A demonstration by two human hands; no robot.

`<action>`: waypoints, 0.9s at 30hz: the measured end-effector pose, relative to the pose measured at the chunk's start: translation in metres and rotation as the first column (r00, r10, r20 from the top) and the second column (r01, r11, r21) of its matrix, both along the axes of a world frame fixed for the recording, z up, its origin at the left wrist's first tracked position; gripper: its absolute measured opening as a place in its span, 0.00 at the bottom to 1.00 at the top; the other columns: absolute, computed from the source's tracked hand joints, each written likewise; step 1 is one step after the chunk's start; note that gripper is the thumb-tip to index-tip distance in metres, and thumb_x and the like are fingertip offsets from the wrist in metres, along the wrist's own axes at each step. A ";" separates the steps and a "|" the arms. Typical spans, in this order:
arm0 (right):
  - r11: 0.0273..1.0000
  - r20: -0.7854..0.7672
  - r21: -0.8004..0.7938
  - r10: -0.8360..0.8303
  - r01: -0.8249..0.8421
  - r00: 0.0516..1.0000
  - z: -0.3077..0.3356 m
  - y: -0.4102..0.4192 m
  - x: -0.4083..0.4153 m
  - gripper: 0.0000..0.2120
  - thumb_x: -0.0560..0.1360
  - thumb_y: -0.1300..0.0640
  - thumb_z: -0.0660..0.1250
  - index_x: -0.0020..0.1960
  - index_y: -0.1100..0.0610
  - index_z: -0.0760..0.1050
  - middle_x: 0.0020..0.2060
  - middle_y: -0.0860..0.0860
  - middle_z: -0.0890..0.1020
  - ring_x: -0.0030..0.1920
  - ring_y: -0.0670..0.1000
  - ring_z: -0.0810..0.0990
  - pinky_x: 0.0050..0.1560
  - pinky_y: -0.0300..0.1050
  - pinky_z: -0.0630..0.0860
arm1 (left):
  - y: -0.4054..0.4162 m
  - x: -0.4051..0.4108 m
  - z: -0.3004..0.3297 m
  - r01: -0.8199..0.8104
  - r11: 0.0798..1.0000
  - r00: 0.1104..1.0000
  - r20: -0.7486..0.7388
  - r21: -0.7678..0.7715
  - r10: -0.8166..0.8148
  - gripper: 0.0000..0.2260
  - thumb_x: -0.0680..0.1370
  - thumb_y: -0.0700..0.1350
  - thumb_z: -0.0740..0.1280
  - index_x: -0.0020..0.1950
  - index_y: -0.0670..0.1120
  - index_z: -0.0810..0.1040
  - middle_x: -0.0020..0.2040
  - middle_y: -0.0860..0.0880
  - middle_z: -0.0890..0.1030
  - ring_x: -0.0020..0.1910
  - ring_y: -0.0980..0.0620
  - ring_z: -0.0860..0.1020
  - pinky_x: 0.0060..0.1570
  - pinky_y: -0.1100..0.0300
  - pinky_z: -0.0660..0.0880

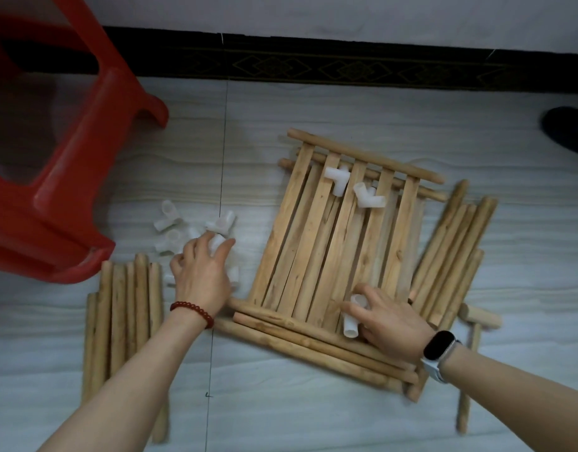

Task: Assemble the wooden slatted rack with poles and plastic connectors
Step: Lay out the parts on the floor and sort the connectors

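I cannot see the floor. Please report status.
Left hand grips a connector in the pile. Right hand grips connector on slatted panels. Nothing blocking.

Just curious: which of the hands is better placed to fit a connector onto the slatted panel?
Probably the right hand: it already grips a white connector on the slatted panel.

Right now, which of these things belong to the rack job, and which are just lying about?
For the job:
slatted panels
poles
plastic connectors
left hand
right hand

Lying about:
red stool
dark object
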State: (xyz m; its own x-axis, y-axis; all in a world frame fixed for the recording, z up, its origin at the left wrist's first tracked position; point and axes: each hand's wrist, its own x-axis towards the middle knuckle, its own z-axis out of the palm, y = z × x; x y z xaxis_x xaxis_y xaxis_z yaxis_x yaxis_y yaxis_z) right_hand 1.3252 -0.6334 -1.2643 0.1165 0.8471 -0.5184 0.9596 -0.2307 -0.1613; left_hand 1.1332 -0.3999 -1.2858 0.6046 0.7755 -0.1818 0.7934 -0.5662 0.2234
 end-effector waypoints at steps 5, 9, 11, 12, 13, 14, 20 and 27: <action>0.941 -0.220 0.195 -0.233 0.276 0.947 0.019 0.035 -0.009 0.20 0.77 0.53 0.61 0.67 0.47 0.63 0.61 0.49 0.66 0.50 0.49 0.72 0.45 0.41 0.73 | -0.002 0.001 0.001 -0.037 0.999 0.991 0.127 0.034 0.033 0.22 0.68 0.37 0.68 0.61 0.47 0.77 0.66 0.42 0.70 0.68 0.42 0.64 0.66 0.40 0.54; 0.759 -0.632 0.135 -0.429 0.637 0.645 0.027 0.098 -0.034 0.21 0.76 0.57 0.64 0.68 0.53 0.65 0.64 0.51 0.71 0.62 0.51 0.72 0.62 0.45 0.69 | 0.001 -0.002 0.004 -0.052 0.998 0.997 0.051 0.018 0.051 0.17 0.74 0.45 0.65 0.63 0.49 0.76 0.68 0.45 0.70 0.70 0.45 0.61 0.67 0.44 0.52; 0.688 -0.729 0.027 -0.482 0.725 0.485 0.026 0.133 -0.050 0.23 0.77 0.56 0.64 0.70 0.56 0.63 0.64 0.51 0.70 0.63 0.49 0.69 0.61 0.41 0.66 | 0.007 -0.009 0.003 -0.064 0.998 0.998 0.014 0.020 0.064 0.16 0.77 0.50 0.63 0.64 0.50 0.75 0.70 0.46 0.68 0.71 0.45 0.59 0.67 0.46 0.52; 0.664 -0.765 -0.033 -0.498 0.747 0.408 0.025 0.149 -0.058 0.23 0.77 0.56 0.64 0.70 0.56 0.62 0.64 0.51 0.70 0.62 0.48 0.69 0.61 0.40 0.66 | 0.011 -0.015 0.003 -0.074 0.997 0.997 0.012 0.024 0.074 0.16 0.77 0.51 0.63 0.63 0.50 0.76 0.70 0.46 0.68 0.71 0.45 0.59 0.67 0.45 0.53; 0.647 -0.792 -0.090 -0.507 0.758 0.339 0.024 0.162 -0.066 0.23 0.78 0.56 0.63 0.71 0.56 0.62 0.64 0.51 0.69 0.62 0.49 0.69 0.62 0.41 0.67 | 0.015 -0.019 0.004 -0.091 0.996 0.996 0.020 0.024 0.090 0.15 0.77 0.51 0.64 0.63 0.50 0.76 0.70 0.45 0.68 0.71 0.44 0.59 0.67 0.45 0.53; 0.642 -0.807 -0.141 -0.516 0.754 0.289 0.022 0.173 -0.071 0.23 0.78 0.57 0.63 0.71 0.56 0.62 0.65 0.52 0.69 0.62 0.51 0.71 0.62 0.45 0.69 | 0.018 -0.024 0.006 -0.117 0.993 0.993 0.034 0.021 0.117 0.15 0.76 0.50 0.65 0.63 0.49 0.76 0.69 0.44 0.68 0.70 0.43 0.60 0.67 0.44 0.54; 0.719 -0.773 -0.119 -0.500 0.685 0.390 0.024 0.179 -0.054 0.19 0.79 0.64 0.55 0.68 0.58 0.69 0.63 0.58 0.75 0.59 0.56 0.77 0.57 0.47 0.75 | 0.014 -0.026 0.014 -0.138 0.989 0.965 0.234 0.061 0.120 0.17 0.75 0.46 0.61 0.62 0.42 0.76 0.66 0.39 0.71 0.66 0.38 0.67 0.63 0.40 0.62; 0.662 0.031 0.536 -0.636 0.524 0.771 0.012 0.140 0.052 0.22 0.76 0.52 0.61 0.70 0.51 0.65 0.65 0.56 0.69 0.64 0.59 0.66 0.58 0.57 0.67 | -0.014 0.037 0.003 0.228 0.973 0.969 0.109 -0.025 -0.224 0.26 0.77 0.54 0.61 0.74 0.52 0.61 0.76 0.44 0.56 0.75 0.44 0.53 0.70 0.44 0.52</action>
State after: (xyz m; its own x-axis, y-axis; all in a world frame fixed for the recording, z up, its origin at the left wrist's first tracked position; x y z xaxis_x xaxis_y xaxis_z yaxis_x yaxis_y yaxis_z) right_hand 1.3774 -0.4937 -1.2520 0.7210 0.6927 0.0203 0.6777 -0.6986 -0.2295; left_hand 1.1703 -0.4141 -1.2827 0.7804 0.6107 -0.1341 0.6171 -0.7178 0.3224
